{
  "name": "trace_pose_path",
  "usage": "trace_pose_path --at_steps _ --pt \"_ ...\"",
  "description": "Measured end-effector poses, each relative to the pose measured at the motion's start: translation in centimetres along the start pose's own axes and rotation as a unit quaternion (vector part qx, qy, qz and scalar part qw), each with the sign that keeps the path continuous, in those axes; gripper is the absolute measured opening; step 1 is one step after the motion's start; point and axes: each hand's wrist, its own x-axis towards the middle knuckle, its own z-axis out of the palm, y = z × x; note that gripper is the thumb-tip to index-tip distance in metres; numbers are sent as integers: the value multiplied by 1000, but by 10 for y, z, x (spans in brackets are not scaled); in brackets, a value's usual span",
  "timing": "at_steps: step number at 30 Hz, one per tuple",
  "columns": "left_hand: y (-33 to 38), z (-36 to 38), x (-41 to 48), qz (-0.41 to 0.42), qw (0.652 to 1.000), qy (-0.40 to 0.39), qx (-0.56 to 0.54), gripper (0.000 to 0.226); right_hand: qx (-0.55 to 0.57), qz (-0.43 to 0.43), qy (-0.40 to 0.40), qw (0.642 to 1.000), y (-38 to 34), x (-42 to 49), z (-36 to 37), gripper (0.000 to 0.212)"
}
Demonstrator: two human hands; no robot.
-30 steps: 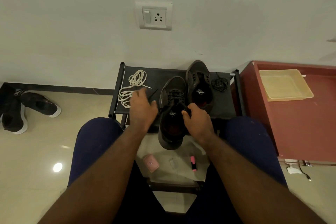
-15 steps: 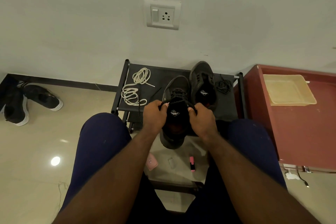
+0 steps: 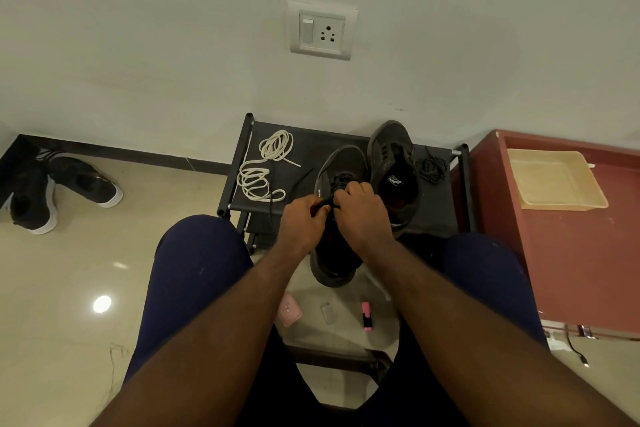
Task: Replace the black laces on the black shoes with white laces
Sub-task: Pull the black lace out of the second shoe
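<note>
1 far shoe (image 3: 391, 163) looks unlaced, 2 white laces (image 3: 263, 170) lie unused, while left grip (image 3: 301, 222) and right grip (image 3: 363, 215) pinch the nearer shoe's (image 3: 341, 163) black lace (image 3: 325, 206).

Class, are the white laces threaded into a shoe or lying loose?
Loose: the white laces lie in two coils on the rack, left of the near shoe and the far shoe.

This looks like a room in a home. A plain painted wall carries a household switch-and-socket plate (image 3: 322, 30), and glossy beige floor tiles (image 3: 69, 288) meet a dark skirting (image 3: 138, 152). A low shoe rack (image 3: 322, 144) against the wall holds black shoes (image 3: 388, 146). A pair of sneakers (image 3: 83, 180) lies on the floor, and a red cabinet (image 3: 571, 253) bears a plastic tray (image 3: 554, 180).
</note>
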Motion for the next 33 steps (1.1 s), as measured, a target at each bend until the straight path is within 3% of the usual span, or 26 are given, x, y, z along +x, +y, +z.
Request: trace_pose_path --at_steps 2,4,7,9,10,13,15,17,21,26,30,31,32,33 --pt "2 -1 -2 1 1000 3 -3 13 61 0 18 998 4 -2 5 13" --pt "4 0 -3 -3 1000 15 -2 13 180 78 68 978 9 -8 5 13" --pt "1 -1 -3 -29 999 43 -16 15 385 285 152 865 18 -10 -9 17" --pt "-1 -2 -2 -37 997 58 -22 16 453 342 151 809 30 -9 -17 17" --pt "-2 -3 -1 -38 997 57 -23 17 443 339 128 820 34 -9 -20 17" --pt "1 -1 -1 -29 999 33 -15 16 329 260 68 905 35 -14 -23 6" --pt "3 2 -2 -26 999 24 -11 14 238 178 91 950 27 -18 -22 31" --pt "6 3 -3 -22 999 25 -18 12 164 92 110 976 15 -18 -22 41" --pt "5 2 -6 -4 1000 25 -7 13 29 15 21 999 1 -10 -11 32" --pt "6 2 -8 -3 1000 24 3 7 -21 27 -23 999 5 -4 -7 24" --pt "6 1 -8 1 1000 27 10 9 129 67 79 986 18 -4 -11 14" --pt "6 2 -8 -1 1000 27 11 10 217 115 111 963 20 -4 -14 13" --pt "6 2 -7 -3 1000 28 8 10 333 179 130 917 21 -5 -20 11" --pt "6 3 -6 -6 1000 27 4 11 466 236 141 841 21 -5 -26 11"
